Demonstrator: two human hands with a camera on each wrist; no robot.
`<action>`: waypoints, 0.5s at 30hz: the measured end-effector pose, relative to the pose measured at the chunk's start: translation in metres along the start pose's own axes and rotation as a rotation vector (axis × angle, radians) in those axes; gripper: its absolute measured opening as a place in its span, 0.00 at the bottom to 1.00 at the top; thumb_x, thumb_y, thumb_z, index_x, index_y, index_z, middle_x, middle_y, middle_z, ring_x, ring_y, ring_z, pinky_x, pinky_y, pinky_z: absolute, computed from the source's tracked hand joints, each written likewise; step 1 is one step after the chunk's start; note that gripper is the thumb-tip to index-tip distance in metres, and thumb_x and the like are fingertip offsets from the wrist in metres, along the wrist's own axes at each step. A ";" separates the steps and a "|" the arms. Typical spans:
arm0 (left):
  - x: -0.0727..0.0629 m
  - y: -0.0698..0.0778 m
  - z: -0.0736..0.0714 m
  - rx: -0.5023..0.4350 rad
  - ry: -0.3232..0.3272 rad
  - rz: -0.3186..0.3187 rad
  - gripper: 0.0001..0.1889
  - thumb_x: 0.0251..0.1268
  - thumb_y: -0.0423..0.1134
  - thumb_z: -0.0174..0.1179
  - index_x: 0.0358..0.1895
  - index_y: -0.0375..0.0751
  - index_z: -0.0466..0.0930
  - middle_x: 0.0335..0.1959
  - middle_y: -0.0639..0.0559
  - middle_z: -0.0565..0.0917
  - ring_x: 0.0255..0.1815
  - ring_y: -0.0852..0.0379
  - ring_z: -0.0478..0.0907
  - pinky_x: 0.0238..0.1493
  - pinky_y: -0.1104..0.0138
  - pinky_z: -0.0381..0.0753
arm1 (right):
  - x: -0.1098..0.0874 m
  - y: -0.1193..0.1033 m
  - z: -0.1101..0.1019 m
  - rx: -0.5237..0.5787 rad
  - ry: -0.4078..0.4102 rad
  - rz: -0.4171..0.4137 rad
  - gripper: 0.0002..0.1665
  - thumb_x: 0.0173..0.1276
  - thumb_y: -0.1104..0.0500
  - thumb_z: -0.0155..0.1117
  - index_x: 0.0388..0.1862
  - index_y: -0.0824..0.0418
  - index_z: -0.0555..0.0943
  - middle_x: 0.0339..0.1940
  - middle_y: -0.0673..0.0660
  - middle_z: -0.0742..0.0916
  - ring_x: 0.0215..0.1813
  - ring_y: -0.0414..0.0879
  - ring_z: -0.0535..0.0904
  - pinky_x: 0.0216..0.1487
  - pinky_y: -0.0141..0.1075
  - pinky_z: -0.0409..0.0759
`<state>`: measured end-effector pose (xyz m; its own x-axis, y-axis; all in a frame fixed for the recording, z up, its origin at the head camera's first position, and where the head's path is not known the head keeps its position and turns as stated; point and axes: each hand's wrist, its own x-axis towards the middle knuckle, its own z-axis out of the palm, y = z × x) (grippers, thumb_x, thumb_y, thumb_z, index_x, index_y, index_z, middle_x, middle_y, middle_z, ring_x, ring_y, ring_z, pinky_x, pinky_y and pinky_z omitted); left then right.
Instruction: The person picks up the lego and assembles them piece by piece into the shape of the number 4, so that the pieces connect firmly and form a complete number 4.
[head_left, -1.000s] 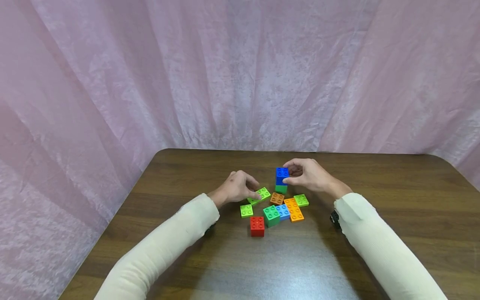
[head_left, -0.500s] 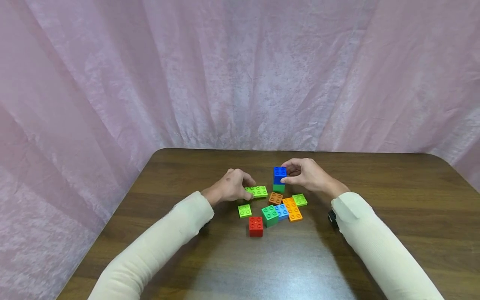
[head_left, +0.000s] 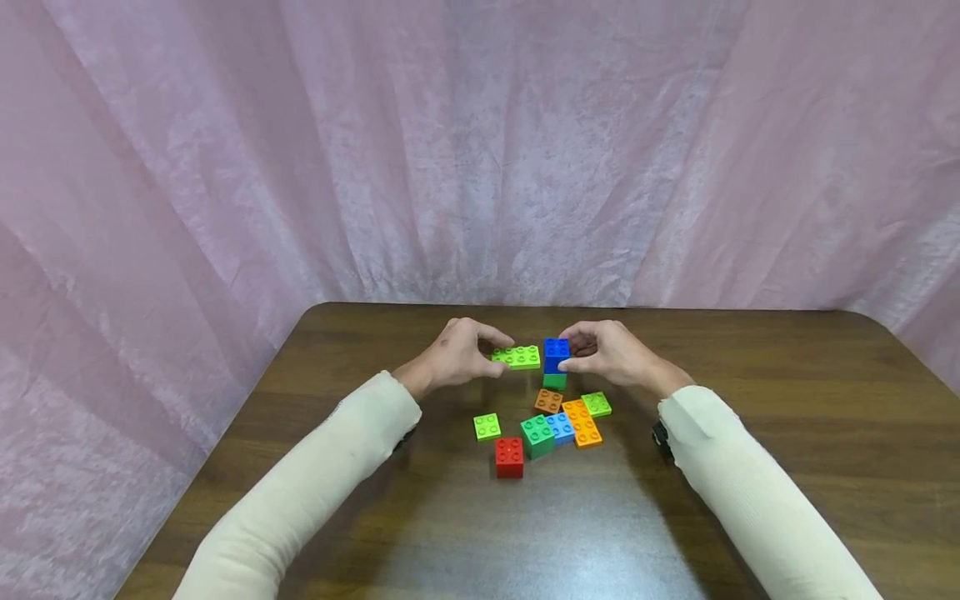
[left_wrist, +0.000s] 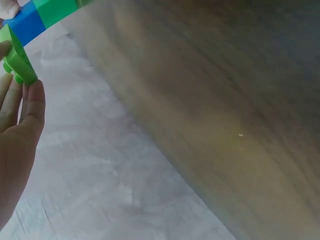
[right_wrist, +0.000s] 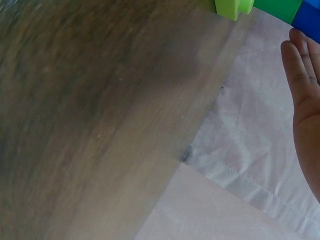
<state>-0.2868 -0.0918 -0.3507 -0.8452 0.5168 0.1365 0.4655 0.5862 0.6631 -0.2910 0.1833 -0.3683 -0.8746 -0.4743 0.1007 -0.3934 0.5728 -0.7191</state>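
A long lime-green brick is pinched between the thumb and fingers of my left hand, raised off the table. Just right of it, my right hand holds a blue brick that sits on top of a green brick. In the left wrist view the lime brick is close to the blue brick; whether they touch I cannot tell. The right wrist view shows fingers at the blue brick, with the green brick joined to it.
Nearer me on the wooden table lie a brown brick, an orange plate brick, a light blue one, a green one, a red one and two small lime ones. A pink curtain hangs behind.
My left hand has turned the long lime brick straight, lifted it from the table and brought it up beside the blue brick. The right hand keeps its hold on the blue brick, almost unmoved.
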 end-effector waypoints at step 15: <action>0.012 0.010 -0.002 -0.008 0.034 0.018 0.18 0.55 0.32 0.73 0.51 0.39 0.88 0.42 0.50 0.88 0.40 0.54 0.83 0.40 0.68 0.83 | -0.001 -0.002 0.000 0.026 -0.003 -0.017 0.23 0.63 0.60 0.75 0.53 0.70 0.80 0.42 0.60 0.88 0.43 0.50 0.84 0.49 0.45 0.84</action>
<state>-0.2930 -0.0809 -0.3412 -0.8451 0.5056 0.1737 0.4790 0.5719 0.6659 -0.2892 0.1823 -0.3674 -0.8669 -0.4858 0.1117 -0.4010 0.5467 -0.7350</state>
